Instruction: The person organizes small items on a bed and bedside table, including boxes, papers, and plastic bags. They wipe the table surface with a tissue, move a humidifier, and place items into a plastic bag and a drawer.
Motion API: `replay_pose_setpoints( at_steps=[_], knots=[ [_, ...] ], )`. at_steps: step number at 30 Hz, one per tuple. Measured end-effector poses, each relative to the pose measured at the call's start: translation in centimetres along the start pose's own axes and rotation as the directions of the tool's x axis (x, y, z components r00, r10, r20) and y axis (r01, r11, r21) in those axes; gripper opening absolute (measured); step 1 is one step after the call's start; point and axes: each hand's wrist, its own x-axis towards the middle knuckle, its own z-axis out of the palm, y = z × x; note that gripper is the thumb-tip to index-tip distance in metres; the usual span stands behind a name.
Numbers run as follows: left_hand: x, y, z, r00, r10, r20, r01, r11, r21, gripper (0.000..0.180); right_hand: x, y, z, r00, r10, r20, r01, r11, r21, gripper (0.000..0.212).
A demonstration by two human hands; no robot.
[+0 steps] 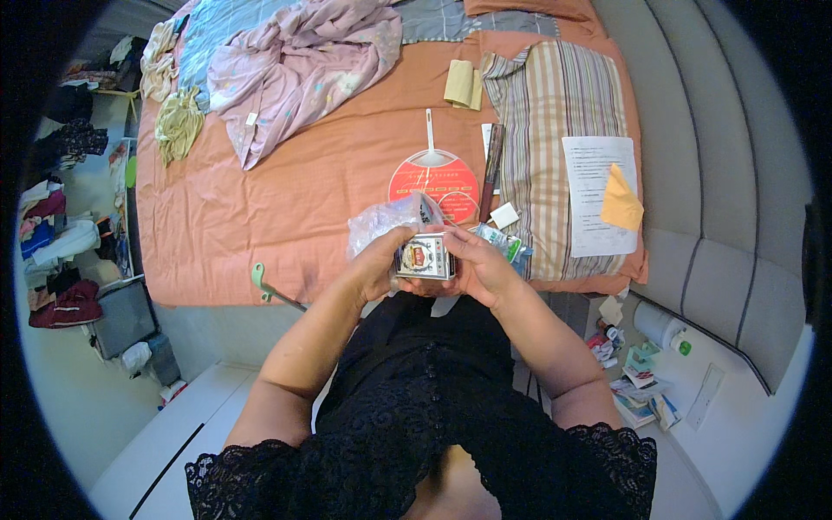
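Observation:
Between my two hands is a small white-and-black box [425, 258] with a red emblem, about the size of a pack of playing cards. My left hand [380, 263] grips its left side, thumb along the top edge. On the opposite side my right hand [482, 267] closes round it, with fingertips showing beneath. A crumpled clear plastic bag [374, 227] lies on the bed just beyond my left hand. Past the box is a round red hand fan [433, 179] with a white handle. A white-and-green packet [504, 242] lies close to my right hand.
The bed [260, 217] has an orange sheet, a bunched pink blanket [303, 69] and a striped pillow [555, 130]. Papers [592, 173] rest on the pillow. Near the fan are a white square block [504, 216] and a folded yellow cloth [464, 85]. A green-ended stick [260, 279] crosses the bed's edge.

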Motion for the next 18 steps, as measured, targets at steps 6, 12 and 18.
replay_pose_setpoints(
  at_steps=[6, 12, 18],
  knots=[
    [0.3, -0.7, -1.0, 0.994, 0.005, -0.107, -0.001, 1.0, 0.03, 0.041, 1.9, 1.8, -0.1, 0.96, -0.274, -0.052, 0.265, 0.953, -0.146, 0.04],
    [-3.0, -1.3, -4.0, 0.881, 0.345, -0.323, -0.141, 0.844, 0.517, 0.055, 6.1, 6.6, -6.8, 0.881, -0.414, -0.228, 0.208, 0.774, -0.598, 0.042],
    [-4.8, -0.3, -2.4, 0.949, 0.301, -0.091, -0.239, 0.878, 0.414, 0.056, 14.9, 10.7, -7.6, 0.911, -0.392, -0.13, 0.106, 0.525, -0.844, 0.052]
  ],
)
